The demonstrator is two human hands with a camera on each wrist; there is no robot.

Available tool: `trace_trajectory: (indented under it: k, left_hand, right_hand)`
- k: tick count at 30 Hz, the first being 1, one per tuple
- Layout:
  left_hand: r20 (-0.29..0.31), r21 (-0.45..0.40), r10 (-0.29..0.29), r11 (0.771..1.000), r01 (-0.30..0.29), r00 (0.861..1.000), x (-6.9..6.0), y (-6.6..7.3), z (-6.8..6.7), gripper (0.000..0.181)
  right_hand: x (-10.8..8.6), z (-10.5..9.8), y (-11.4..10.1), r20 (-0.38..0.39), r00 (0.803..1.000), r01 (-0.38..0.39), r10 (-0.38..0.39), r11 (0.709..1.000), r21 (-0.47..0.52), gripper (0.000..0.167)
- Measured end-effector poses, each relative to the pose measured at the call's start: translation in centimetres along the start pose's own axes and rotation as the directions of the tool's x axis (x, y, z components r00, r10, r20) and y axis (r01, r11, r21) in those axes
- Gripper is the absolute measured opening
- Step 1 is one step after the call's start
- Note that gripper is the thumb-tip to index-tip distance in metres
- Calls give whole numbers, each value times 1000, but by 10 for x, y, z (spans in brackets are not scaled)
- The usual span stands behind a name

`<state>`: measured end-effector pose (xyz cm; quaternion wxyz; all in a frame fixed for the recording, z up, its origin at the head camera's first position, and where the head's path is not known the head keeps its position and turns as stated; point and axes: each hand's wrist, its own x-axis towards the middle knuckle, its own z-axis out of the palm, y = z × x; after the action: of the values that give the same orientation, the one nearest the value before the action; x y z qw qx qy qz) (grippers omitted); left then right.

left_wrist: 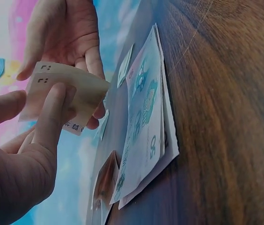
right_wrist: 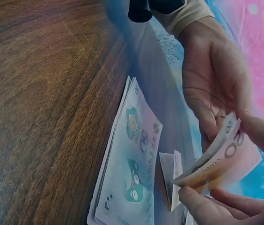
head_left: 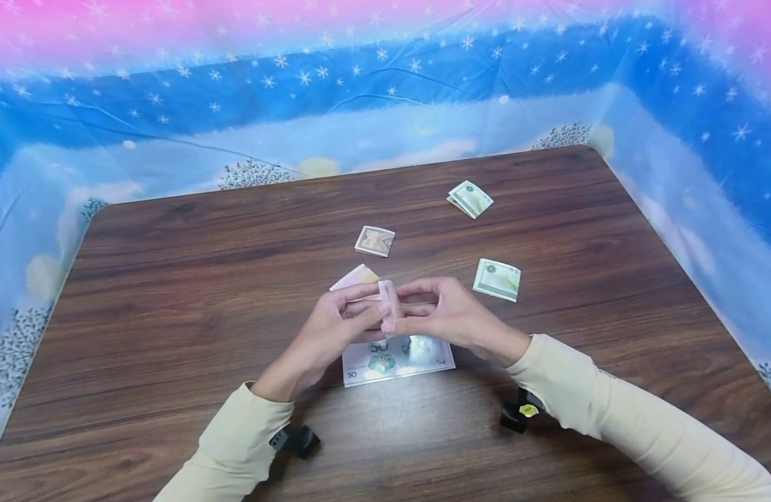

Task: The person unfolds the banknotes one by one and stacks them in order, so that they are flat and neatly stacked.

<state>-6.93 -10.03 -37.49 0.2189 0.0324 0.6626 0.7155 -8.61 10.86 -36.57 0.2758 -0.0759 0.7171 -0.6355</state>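
Head view has your left hand (head_left: 335, 324) and your right hand (head_left: 457, 317) close together above the table (head_left: 172, 314), well in from its left and right edges. Both are grasping the same folded note (head_left: 388, 296), thumbs on the side toward you. It is held up clear of the table, just over the far side of a stack of notes (head_left: 398, 364), and the right wrist view lets you read "YUAN" on it. From your left wrist you can see two layers of it overlapping, with one left finger laid along its face.

That stack, marked 50, lies flat on the table, more than one sheet deep. Just past your left fingers a pinkish note (head_left: 354, 277) rests on the table, partly covered by your hand. Further toward the far edge you have a small brown note (head_left: 375, 241), folded. One green note (head_left: 497, 279) sits to the right of your right hand, on the side toward the table's right edge; another green note (head_left: 471, 199) is nearer the far edge, its folded layers parting at one side. Your cream sleeves (head_left: 235, 446) reach your wrists, and beyond the table hangs a snowflake cloth (head_left: 360, 84).
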Motion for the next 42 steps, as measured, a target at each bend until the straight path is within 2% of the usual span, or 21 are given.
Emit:
trace_trajectory:
  k: [4, 9, 15, 25, 30, 36, 42]
  left_hand:
    - [-4, -7, 7, 1000, -7, 1000, -1, 1, 0, 43]
    - [-72, 1, -10, 1000, 10, 997, -3, 3, -1, 40]
    - [-177, 71, 1, 997, 12, 984, -8, 5, -4, 37]
    - [-268, 98, 4, 995, 23, 963, -10, 6, -9, 37]
    - [-289, 107, 1, 994, 31, 957, -11, 6, -11, 35]
    - [-297, 109, -12, 993, 47, 955, -10, 3, -15, 33]
    - [-289, 50, -52, 996, 69, 956, -9, 2, -17, 35]
  right_hand:
    - [-3, -1, -2, 12, 1000, -2, 2, 1000, 8, 64]
    - [-6, -6, -5, 11, 1000, -6, 6, 1000, 19, 57]
    - [-6, -12, -3, -53, 999, -12, 13, 1000, 10, 54]
    - [-6, -18, 1, -142, 990, 9, 1, 998, 68, 37]
    - [-6, -21, 2, -161, 987, -9, 22, 997, 81, 34]
    - [-6, -24, 3, -141, 989, -37, 53, 993, 111, 33]
    - [-5, -27, 4, -91, 990, -85, 105, 975, 204, 32]
